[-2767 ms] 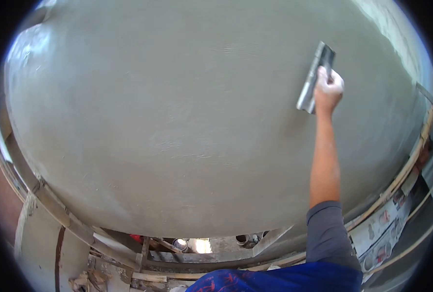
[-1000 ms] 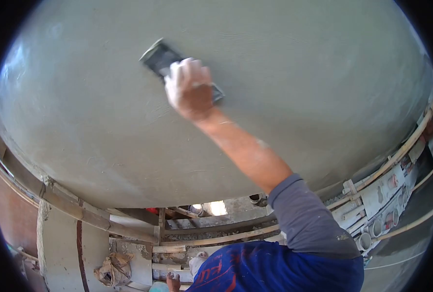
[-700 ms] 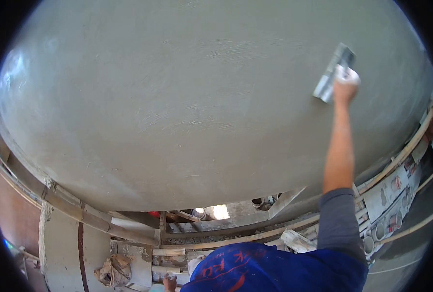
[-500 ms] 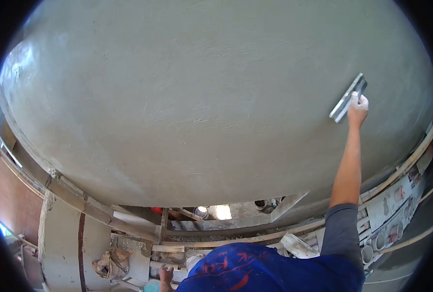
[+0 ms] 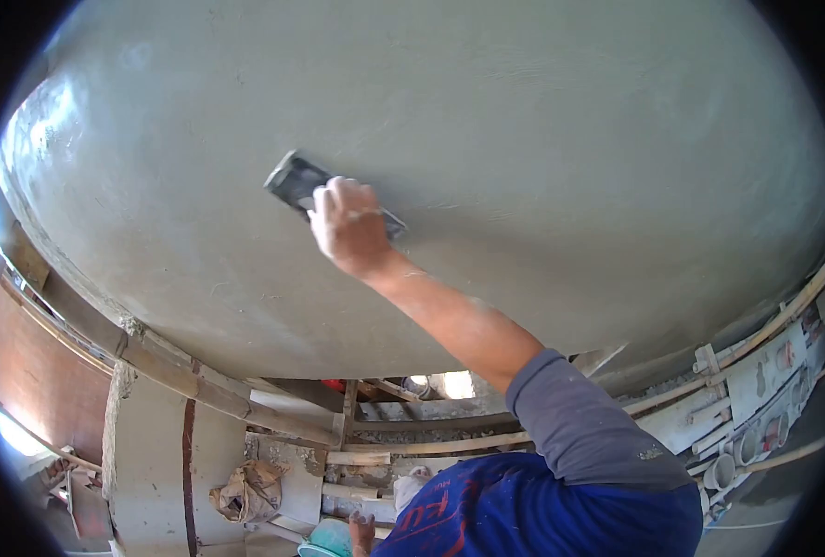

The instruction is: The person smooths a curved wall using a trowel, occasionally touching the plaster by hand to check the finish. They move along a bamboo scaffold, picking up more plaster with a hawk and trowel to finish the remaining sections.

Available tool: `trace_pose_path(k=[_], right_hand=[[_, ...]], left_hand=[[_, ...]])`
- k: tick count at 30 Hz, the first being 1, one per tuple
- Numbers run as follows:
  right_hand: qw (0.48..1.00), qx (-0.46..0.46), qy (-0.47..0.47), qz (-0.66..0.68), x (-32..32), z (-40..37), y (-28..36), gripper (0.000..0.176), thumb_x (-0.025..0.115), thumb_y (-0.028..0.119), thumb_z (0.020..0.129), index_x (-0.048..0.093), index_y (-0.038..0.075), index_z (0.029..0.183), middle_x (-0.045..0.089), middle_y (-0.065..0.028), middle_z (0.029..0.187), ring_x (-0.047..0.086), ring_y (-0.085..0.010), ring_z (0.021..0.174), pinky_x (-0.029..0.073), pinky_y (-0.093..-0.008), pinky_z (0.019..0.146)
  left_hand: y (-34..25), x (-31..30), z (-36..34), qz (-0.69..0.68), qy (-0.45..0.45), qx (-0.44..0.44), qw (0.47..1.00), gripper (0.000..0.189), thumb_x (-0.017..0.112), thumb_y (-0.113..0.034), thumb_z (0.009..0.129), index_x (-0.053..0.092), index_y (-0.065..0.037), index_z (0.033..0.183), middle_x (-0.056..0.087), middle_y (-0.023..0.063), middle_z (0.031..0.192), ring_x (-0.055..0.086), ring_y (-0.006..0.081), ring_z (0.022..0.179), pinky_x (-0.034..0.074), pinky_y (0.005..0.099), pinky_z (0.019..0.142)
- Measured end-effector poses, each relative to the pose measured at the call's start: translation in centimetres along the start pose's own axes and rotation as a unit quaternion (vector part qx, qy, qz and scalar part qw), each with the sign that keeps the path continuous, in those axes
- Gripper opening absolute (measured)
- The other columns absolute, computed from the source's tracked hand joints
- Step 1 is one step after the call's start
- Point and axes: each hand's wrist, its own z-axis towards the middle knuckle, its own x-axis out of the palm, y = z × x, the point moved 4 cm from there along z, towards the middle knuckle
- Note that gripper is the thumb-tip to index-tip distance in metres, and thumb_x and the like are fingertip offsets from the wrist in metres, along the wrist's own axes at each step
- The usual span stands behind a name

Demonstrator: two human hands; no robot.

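Observation:
My right hand point(image 5: 349, 223) is closed round the handle of a plastering trowel point(image 5: 294, 181). Its flat rectangular blade lies tilted against the wet grey plaster wall point(image 5: 524, 186), left of the middle; the hand covers part of it. Faint ridges and streaks mark the smooth, bulging plaster. Low in the view, my left hand point(image 5: 361, 531) is small and partly cut off by my body, its fingers curled. What they hold, if anything, cannot be made out. Beside that hand is a teal bucket point(image 5: 327, 538).
Bamboo poles point(image 5: 468, 446) and a wooden beam point(image 5: 171, 371) run below the wall. A crumpled brown sack point(image 5: 248, 492) lies on the boards at lower left. Several round containers point(image 5: 721, 472) stand at lower right. A gap under the wall shows rubble and light.
My right hand has swept the trowel from the right side of the wall to left of the middle, turning the blade. My body and the view have shifted slightly.

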Motion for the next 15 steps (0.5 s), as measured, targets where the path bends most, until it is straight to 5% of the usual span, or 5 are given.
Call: trace_pose_path(k=[1,2,9,12,15], right_hand=[[1.000,-0.014,0.010,-0.010,0.7,-0.1,0.4,0.024,0.071,0.011,0.076,0.052,0.006,0.089,0.048,-0.0085,0.081,0.051,-0.0246,0.073,0.038,-0.0404,0.063],[0.998,-0.005,0.025,-0.050,0.4,0.2,0.2,0.022,0.071,0.011,0.075,0.052,0.007,0.087,0.048,-0.0076,0.082,0.051,-0.0232,0.073,0.037,-0.0385,0.062],[0.987,-0.002,-0.060,-0.149,-13.2,-2.6,-11.8,0.022,0.069,0.007,0.077,0.051,0.004,0.089,0.047,-0.0133,0.078,0.049,-0.0308,0.068,0.038,-0.0462,0.058],[0.968,0.106,-0.078,-0.213,-23.3,-4.5,-18.9,0.024,0.072,0.015,0.083,0.051,0.003,0.088,0.048,-0.0136,0.080,0.051,-0.0330,0.071,0.043,-0.0457,0.064],[0.933,0.221,-0.120,-0.258,-32.8,-8.2,-27.5,0.025,0.075,0.019,0.084,0.056,0.003,0.092,0.057,-0.0105,0.084,0.056,-0.0274,0.077,0.046,-0.0418,0.070]], left_hand=[[1.0,0.8,-0.6,0.001,0.015,-0.012,1.000,0.053,0.076,-0.023,0.078,0.056,0.007,0.117,0.064,0.0249,0.099,0.062,0.0393,0.095,0.050,0.0426,0.084],[2.4,2.0,-1.3,-0.006,-0.077,0.087,0.993,0.041,0.078,-0.033,0.075,0.067,0.001,0.096,0.068,0.0206,0.092,0.067,0.0355,0.086,0.053,0.0469,0.077],[2.8,2.6,-3.4,0.028,0.026,-0.005,0.999,0.044,0.076,-0.025,0.077,0.061,0.002,0.108,0.066,0.0223,0.097,0.065,0.0371,0.090,0.052,0.0449,0.080],[1.5,2.3,-1.6,0.053,0.022,0.051,0.997,0.047,0.076,-0.022,0.078,0.058,0.003,0.114,0.066,0.0230,0.099,0.064,0.0378,0.092,0.052,0.0441,0.081],[-1.1,1.3,1.9,0.129,-0.014,0.203,0.970,0.050,0.075,-0.019,0.079,0.055,0.003,0.119,0.065,0.0237,0.102,0.063,0.0385,0.094,0.051,0.0432,0.082]])
